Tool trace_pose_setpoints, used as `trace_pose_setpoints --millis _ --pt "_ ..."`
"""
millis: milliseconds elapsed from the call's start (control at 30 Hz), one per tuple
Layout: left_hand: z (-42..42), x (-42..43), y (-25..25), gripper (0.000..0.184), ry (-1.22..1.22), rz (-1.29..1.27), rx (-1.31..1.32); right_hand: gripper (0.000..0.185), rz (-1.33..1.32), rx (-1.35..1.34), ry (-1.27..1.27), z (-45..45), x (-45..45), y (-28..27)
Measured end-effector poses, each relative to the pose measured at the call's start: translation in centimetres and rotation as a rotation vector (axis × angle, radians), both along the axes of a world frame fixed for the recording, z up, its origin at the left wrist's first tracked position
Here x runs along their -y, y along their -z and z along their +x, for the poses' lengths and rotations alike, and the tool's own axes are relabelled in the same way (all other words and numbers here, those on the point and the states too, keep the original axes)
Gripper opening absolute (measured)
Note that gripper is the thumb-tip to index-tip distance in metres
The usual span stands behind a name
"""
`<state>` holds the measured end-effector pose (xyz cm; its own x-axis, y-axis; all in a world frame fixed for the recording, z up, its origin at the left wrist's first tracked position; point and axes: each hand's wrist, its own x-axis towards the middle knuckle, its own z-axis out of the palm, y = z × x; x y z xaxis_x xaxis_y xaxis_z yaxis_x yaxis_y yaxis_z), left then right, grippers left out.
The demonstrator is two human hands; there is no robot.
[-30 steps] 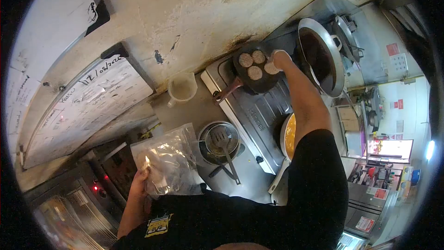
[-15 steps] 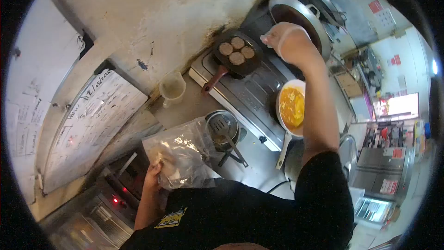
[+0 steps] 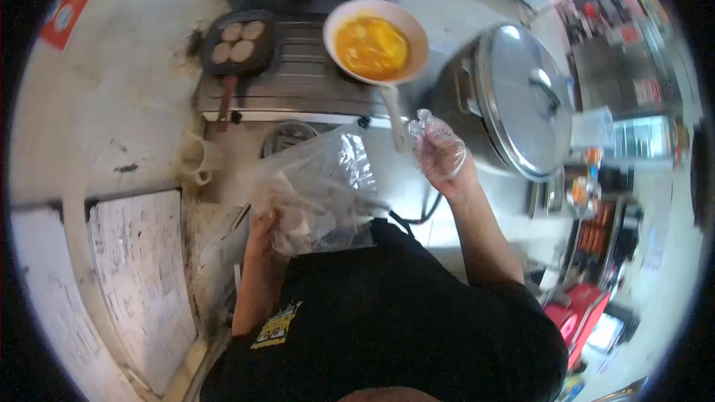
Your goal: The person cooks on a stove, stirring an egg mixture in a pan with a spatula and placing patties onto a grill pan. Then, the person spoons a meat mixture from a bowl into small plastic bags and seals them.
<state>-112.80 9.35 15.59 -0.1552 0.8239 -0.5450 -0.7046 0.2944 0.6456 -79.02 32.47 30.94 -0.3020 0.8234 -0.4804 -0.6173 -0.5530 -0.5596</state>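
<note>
At eight o'clock, a whiteboard (image 3: 141,275) is standing out against the wall, and at nine o'clock a pale jug (image 3: 208,156) is sitting on the counter. Between ten and eleven, a dark square pan (image 3: 261,56) is resting on the stove (image 3: 302,67), holding four round patties (image 3: 242,50). Near the centre, toward eight o'clock, the left hand (image 3: 264,231) is gripping a clear plastic bag (image 3: 324,197), its fingers curling closed on the side; the bag is partly covering a round pot (image 3: 287,134) behind it. At twelve o'clock, a round pan (image 3: 418,33) is holding orange-yellow food (image 3: 372,48), its pale handle (image 3: 395,115) pointing down toward the right hand. Between two and three, the right hand (image 3: 443,152) is hovering in a clear glove just beside that handle, its fingers bending loosely, partly open, holding nothing visible; whether the glove is touching the handle is unclear. At two o'clock, a large pot (image 3: 454,97) is standing under a metal lid (image 3: 521,97).
</note>
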Motion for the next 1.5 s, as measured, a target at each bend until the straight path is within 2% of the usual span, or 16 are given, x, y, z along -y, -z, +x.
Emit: trace_pose_setpoints --millis 200,267,467,567,667,800,900,967,1000,1033,1067,1100,1167,1300,1400,1500 --pt "9.5 -4.9 -3.1 0.056 0.28 -0.078 0.101 0.016 -0.118 0.031 0.166 9.5 7.6 1.2" --pt "12.3 -5.9 -3.1 0.057 0.347 -0.135 0.179 0.034 0.003 -0.231 0.093 13.9 10.3 2.5" --pt "19.0 -5.2 4.3 0.05 0.514 -0.198 0.216 0.027 0.016 0.008 0.259 22.0 16.5 2.3" --pt "22.5 -3.7 5.2 0.041 0.478 -0.328 0.211 0.025 0.033 -0.01 0.266 25.4 18.8 2.5" --pt "24.7 -3.2 11.3 0.04 0.427 -0.329 0.392 0.022 0.029 -0.014 0.238 28.1 20.6 3.2" --pt "27.8 -6.1 14.7 0.034 0.311 -0.181 0.39 0.026 -0.076 0.117 0.247 31.6 22.4 6.8" --pt "28.6 -8.2 17.9 0.028 0.217 -0.134 0.16 0.04 -0.055 0.05 0.115 31.9 21.8 5.3" --pt "29.1 -9.0 19.0 0.035 0.233 0.052 -0.28 0.064 -0.166 0.061 0.14 30.8 21.3 2.3" --pt "29.2 -9.1 19.2 0.035 0.207 0.071 -0.283 0.079 -0.141 -0.023 0.1 31.1 21.2 2.9" --pt "29.0 -9.0 19.4 0.042 0.283 -0.087 -0.663 0.081 -0.129 -0.065 0.086 31.4 21.0 3.1" --pt "29.3 -9.1 19.2 0.051 0.349 -0.259 -1.038 0.083 -0.118 -0.107 0.073 31.1 20.8 2.9" --pt "30.4 -9.3 18.4 0.051 0.324 -0.246 -1.04 0.085 -0.096 -0.079 0.038 31.2 20.5 3.9" --pt "33.3 -9.2 16.1 0.064 0.163 -0.593 -1.723 0.086 -0.047 0.014 -0.057 30.7 20.0 5.6" --pt "37.9 -5.5 7.6 0.049 0.689 0.375 -0.804 0.101 -0.003 0.11 -0.446 29.1 18.8 6.5" --pt "38.7 -4.1 -2.3 0.032 0.884 0.444 -0.725 0.097 -0.002 0.128 -0.624 28.4 17.9 5.9" --pt "37.1 -4.0 -3.4 0.021 0.885 0.453 -1.034 0.101 -0.043 0.073 -0.761 27.6 16.3 5.3"
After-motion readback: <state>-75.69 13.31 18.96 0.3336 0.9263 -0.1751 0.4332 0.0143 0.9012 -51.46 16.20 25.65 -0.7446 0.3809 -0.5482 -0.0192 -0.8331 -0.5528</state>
